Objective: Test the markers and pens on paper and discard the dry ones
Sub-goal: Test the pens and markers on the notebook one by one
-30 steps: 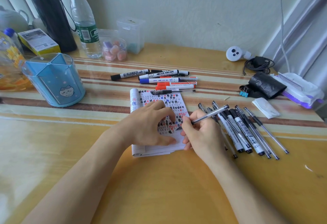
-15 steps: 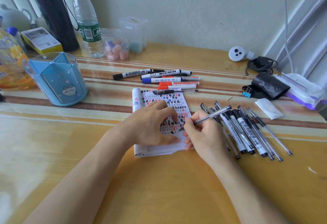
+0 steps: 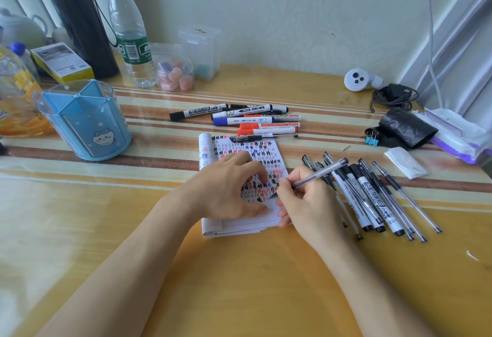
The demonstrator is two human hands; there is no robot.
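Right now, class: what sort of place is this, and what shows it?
Probably a home desk: a blue plastic pen holder, a clear plastic water bottle and a tall black flask stand on it, and the right hand holds a clear pen to a scribble-covered white notepad.

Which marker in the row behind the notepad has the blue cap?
The blue-capped marker, lying between the black-capped markers behind it and the two red-capped markers in front.

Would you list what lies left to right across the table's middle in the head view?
Blue pen holder → notepad → pile of pens and markers → pack of wet wipes
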